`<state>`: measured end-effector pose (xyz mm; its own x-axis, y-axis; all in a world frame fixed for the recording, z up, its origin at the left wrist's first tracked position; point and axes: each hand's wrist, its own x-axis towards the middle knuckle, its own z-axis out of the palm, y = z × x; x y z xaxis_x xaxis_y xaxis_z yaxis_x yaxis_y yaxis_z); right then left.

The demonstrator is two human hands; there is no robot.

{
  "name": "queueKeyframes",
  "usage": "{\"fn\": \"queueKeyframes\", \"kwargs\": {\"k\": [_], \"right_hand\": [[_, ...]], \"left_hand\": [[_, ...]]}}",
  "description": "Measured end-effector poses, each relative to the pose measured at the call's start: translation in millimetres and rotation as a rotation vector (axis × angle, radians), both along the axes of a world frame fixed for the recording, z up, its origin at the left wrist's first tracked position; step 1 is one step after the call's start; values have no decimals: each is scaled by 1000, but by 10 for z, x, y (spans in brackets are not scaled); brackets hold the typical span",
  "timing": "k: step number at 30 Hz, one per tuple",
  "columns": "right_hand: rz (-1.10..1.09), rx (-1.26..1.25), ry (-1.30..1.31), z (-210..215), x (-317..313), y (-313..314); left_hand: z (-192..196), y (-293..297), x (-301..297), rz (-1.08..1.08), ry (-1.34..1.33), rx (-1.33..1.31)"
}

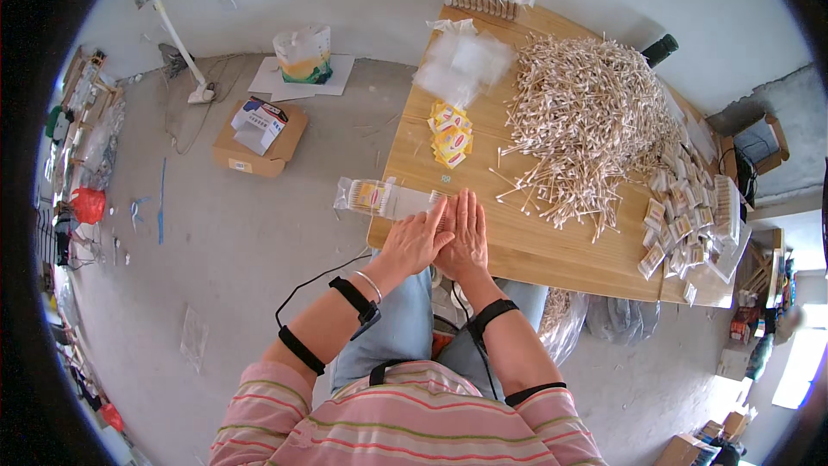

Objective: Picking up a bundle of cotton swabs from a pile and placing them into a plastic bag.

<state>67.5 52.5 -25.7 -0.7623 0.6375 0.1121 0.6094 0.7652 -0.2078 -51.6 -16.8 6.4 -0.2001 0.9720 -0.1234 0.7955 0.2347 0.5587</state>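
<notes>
At the table's near left edge, my two hands rest side by side around a small row of cotton swabs (442,214), which they partly hide. My right hand (466,231) is open, its fingers straight and close together over the swabs. My left hand (416,240) is open too, with its fingers stretched toward the swabs and its fingertips by the right hand. Just left of them, a clear plastic packet (369,196) of swabs with a yellow label juts over the table edge. A pale flat strip (408,203) lies between that packet and my hands.
A big heap of loose cotton swabs (586,112) covers the wooden table's (517,250) far middle. Yellow cards (451,135) and clear plastic bags (461,65) lie left of it. Filled small packets (677,216) pile up at right. An open cardboard box (259,155) stands on the floor.
</notes>
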Motion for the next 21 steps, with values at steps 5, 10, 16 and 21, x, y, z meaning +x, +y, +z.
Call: {"fn": "queueKeyframes", "kwargs": {"k": [5,10,16,21], "right_hand": [[-17,-3,16,-31,-5,-9],[-26,-54,-17,-29,-6,5],[-11,3,-17,11,-3,-12],[-18,-10,-51,-20,3,10]], "left_hand": [[-16,36,1,-4,4,-30],[-52,13,-7,-37,37,-18],[-16,61,-3,2,16,29],[-55,104,-24,-24,81,-66]]}}
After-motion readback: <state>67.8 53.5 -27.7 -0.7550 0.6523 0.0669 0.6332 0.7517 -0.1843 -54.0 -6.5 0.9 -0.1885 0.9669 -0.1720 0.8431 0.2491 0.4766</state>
